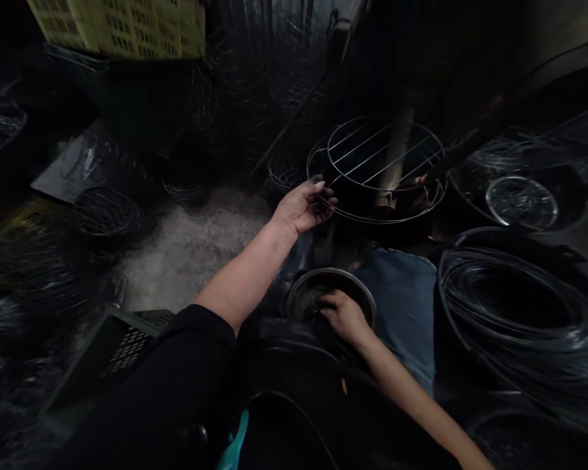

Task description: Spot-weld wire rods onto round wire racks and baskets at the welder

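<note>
So, 2 bare hands work low in front of the person in a dim, cluttered spot. The left hand [301, 209], its fingers smudged black, is half-curled against the outer ring of a round, silver-coloured wire rack [377, 170], at the rack's near-left edge; whether it grips the ring, I cannot tell. The rack sits tilted above something dark, too shadowed to name.

The right hand [343, 316] reaches down into a round stainless steel bowl [294, 297], with its fingers bent among dark contents. What it holds, if anything, I cannot tell. The bowl rests just beside a patch of blue denim cloth [406, 313].

To the right lies a large coil of dark wire [514, 313]. Farther left, round dark wire baskets [105, 210] sit near a rough grey concrete floor [186, 254]. A dark perforated plastic crate [122, 346] lies beside the left black sleeve [166, 365], and a yellow-green plastic crate [117, 26] is stacked at the top of the view.
</note>
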`<state>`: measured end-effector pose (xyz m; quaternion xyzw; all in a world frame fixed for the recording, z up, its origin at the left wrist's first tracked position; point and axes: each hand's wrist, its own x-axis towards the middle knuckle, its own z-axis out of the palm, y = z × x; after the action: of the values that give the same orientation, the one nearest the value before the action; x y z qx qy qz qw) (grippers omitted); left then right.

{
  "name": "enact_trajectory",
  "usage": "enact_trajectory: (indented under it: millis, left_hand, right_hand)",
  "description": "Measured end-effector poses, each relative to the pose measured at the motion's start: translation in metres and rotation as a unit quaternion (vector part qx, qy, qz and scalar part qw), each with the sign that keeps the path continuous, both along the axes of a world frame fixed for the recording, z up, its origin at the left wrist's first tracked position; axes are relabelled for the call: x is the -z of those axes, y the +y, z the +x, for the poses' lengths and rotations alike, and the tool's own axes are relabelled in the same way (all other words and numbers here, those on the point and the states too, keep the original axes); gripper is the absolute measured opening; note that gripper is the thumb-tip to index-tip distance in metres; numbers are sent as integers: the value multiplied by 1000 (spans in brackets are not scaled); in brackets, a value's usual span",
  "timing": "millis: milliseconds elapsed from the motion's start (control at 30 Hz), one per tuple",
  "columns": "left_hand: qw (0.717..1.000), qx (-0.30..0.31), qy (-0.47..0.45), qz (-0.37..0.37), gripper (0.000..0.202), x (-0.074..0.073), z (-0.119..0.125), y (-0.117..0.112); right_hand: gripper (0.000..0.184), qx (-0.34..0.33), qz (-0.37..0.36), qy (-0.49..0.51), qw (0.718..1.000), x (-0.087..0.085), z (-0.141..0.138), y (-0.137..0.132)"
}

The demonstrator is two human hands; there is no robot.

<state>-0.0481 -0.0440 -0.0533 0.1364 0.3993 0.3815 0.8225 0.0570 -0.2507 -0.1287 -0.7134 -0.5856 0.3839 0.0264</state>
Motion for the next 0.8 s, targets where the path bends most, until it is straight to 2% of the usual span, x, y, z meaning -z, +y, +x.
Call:
enact_trajectory:
  millis: [67,100,133,233,267,333,500,667,733,800]
  left_hand:
    - [998,43,14,41,37,0,-5,-2]
    - [996,63,27,59,37,-1,-7,-3]
    - [994,79,41,70,37,-1,-9,-3]
    - [987,113,78,88,33,-4,-11,-3]
    - [985,119,84,92,33,-5,-11,-3]
    - [983,121,94,97,34,-7,-10,-4]
    - [984,108,108,94,34,-11,-8,-8]
    - [981,116,118,98,31,-13,-8,-11]
    - [981,110,123,101,31,-15,-7,-12]
    - [982,98,129,98,30,-15,-7,-12]
  right_hand:
    - [26,69,-20,67,995,-6,14,-1]
    - [28,123,-40,121,984,-9,20,-2]
    - [31,185,-62,181,964,-12,24,-3]
    - [43,356,-95,329,869,-18,29,-9]
    - [46,384,-93,342,852,-19,29,-10]
    - [46,414,-91,344,838,-20,29,-12]
    - [36,415,-88,336,841,-18,29,-14]
    - [44,407,-45,327,851,-17,39,-21]
    - [42,383,-5,301,873,-17,48,-23]
    - [31,313,33,245,917,-19,55,-25]
